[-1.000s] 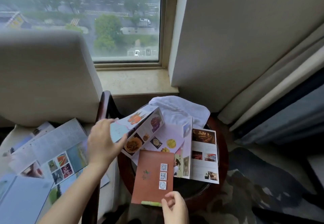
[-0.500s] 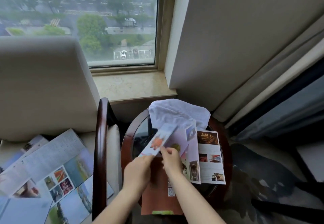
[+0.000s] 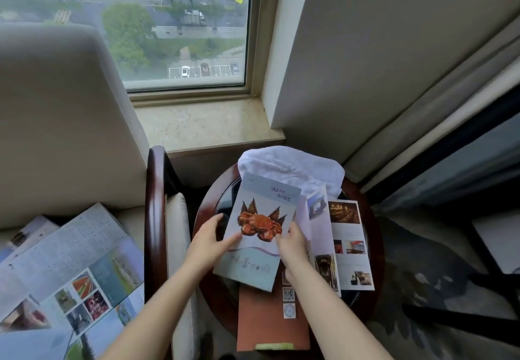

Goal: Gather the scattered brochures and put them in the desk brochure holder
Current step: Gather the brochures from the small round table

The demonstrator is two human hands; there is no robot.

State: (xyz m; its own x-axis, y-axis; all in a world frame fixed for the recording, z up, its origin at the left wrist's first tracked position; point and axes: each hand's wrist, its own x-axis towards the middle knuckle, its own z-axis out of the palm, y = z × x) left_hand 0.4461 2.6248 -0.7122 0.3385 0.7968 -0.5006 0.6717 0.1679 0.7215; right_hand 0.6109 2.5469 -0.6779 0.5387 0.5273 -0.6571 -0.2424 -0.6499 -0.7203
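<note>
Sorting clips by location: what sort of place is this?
Probably a high-floor hotel room: a cream upholstered armchair beside a round dark wooden side table strewn with glossy printed brochures, a folded white towel, and a window overlooking a car park far below.

At centre the crab brochure (image 3: 260, 233) is smooth paper with a faint sheen, the towel (image 3: 292, 166) above it rough white terry cloth, the table rim (image 3: 377, 258) and chair arm (image 3: 154, 218) glossy dark wood, the window sill (image 3: 208, 123) seemingly polished stone.

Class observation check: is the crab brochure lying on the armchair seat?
No, left hand and right hand hold the crab brochure over the round table.
</note>
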